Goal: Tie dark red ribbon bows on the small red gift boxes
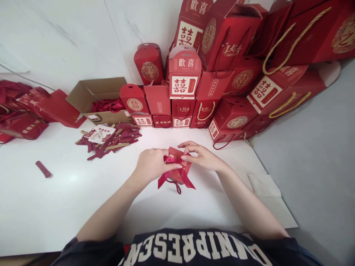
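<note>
A small red gift box [180, 178] stands at the front middle of the white table, tilted a little, with a cord loop hanging from its near side. Across it lies a dark pink satin ribbon [188, 181] tied in a bow, its two tails pointing toward me. My left hand [155, 162] is closed on the bow's left side, with the thumb lying over the ribbon. My right hand [201, 157] pinches the right side of the bow between thumb and finger, other fingers curled above the box.
Stacked red gift boxes [185, 74] line the back and right. A cardboard box [97, 88] of ribbons stands back left, behind a pile of dark red strips [119, 138]. One strip [43, 169] lies alone at left. More red boxes [24, 125] sit far left; white paper [264, 185] lies right.
</note>
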A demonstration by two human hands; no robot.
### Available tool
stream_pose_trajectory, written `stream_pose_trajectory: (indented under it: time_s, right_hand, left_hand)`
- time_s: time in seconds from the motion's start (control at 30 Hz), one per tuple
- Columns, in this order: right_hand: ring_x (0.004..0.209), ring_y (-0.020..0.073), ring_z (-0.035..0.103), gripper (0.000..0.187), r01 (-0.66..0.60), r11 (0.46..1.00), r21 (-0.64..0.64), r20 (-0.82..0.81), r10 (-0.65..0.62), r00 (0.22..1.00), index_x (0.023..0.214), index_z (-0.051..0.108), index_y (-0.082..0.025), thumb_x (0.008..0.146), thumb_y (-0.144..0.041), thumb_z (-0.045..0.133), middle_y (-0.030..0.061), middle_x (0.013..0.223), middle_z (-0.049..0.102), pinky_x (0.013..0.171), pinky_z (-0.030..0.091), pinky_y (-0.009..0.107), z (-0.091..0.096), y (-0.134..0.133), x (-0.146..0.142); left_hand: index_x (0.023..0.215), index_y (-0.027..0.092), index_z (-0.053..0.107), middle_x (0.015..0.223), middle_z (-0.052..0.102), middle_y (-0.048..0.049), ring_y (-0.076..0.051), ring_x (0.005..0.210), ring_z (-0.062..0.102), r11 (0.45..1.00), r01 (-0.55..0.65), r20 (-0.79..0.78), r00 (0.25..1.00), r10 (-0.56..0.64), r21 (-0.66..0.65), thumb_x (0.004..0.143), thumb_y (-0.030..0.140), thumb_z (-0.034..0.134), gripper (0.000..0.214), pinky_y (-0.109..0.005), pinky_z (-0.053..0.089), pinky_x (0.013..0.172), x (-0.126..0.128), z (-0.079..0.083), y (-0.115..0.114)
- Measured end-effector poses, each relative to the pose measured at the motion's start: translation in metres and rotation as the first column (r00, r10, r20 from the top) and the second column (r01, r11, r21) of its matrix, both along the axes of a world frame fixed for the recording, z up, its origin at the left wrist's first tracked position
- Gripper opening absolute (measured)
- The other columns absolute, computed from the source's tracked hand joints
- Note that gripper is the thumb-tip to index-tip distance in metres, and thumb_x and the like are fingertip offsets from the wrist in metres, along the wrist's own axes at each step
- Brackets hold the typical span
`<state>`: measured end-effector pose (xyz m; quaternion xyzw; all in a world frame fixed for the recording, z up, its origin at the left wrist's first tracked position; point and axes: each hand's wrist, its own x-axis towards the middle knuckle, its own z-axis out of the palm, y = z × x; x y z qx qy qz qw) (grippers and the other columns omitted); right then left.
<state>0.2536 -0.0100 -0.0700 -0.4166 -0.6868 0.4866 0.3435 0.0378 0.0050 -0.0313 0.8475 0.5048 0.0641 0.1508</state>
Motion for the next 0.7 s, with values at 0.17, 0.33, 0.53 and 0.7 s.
stream_pose_trajectory:
  time_s: [0.17, 0.33, 0.53, 0.7]
  right_hand:
    - [0.116, 0.0215, 0.055, 0.032, -0.025, 0.998, -0.059, -0.073, 0.021, 0.997, 0.068, 0.060, -0.019, 0.088, -0.043, 0.059, 0.0065, 0.121, 0.058, 0.106, 0.034, 0.040, -0.004, 0.001, 0.003]
    - [0.115, 0.0208, 0.055, 0.026, -0.016, 0.998, -0.055, -0.090, 0.011, 0.996, 0.073, 0.064, -0.019, 0.088, -0.040, 0.059, 0.0067, 0.119, 0.057, 0.106, 0.036, 0.040, -0.009, -0.001, 0.004]
    - [0.112, 0.0220, 0.056, 0.026, -0.005, 1.000, -0.026, -0.088, 0.003, 0.996, 0.071, 0.062, -0.019, 0.087, -0.040, 0.061, 0.0071, 0.118, 0.058, 0.103, 0.038, 0.042, -0.013, 0.000, 0.003]
    - [0.110, 0.0209, 0.057, 0.030, 0.017, 0.999, -0.036, -0.108, -0.021, 0.994, 0.064, 0.055, -0.018, 0.086, -0.038, 0.062, 0.0075, 0.116, 0.058, 0.102, 0.039, 0.040, -0.011, -0.001, -0.001]
  left_hand:
    - [0.079, 0.021, 0.068, 0.069, 0.068, -0.0059, -0.019, 0.058, 0.056, 0.999, -0.002, -0.035, 0.999, 0.004, 0.049, 0.068, 0.078, 0.055, 0.060, -0.028, 0.024, 0.058, 0.001, 0.000, -0.003]
    - [0.074, 0.020, 0.069, 0.061, 0.064, -0.0060, -0.019, 0.054, 0.053, 0.996, -0.018, -0.005, 1.000, 0.018, 0.091, 0.068, 0.078, 0.055, 0.060, -0.029, 0.023, 0.057, 0.001, -0.002, -0.004]
    - [0.062, 0.019, 0.063, 0.058, 0.060, -0.0036, -0.017, 0.055, 0.050, 0.999, -0.043, 0.060, 0.997, 0.042, 0.022, 0.063, 0.071, 0.066, 0.053, -0.027, 0.023, 0.054, -0.004, -0.008, 0.005]
    - [0.073, 0.015, 0.066, 0.065, 0.062, 0.0005, -0.012, 0.057, 0.051, 0.841, 0.162, 0.415, 0.906, 0.080, -0.516, 0.065, 0.052, 0.075, 0.039, -0.022, 0.036, 0.054, -0.015, -0.021, 0.027]
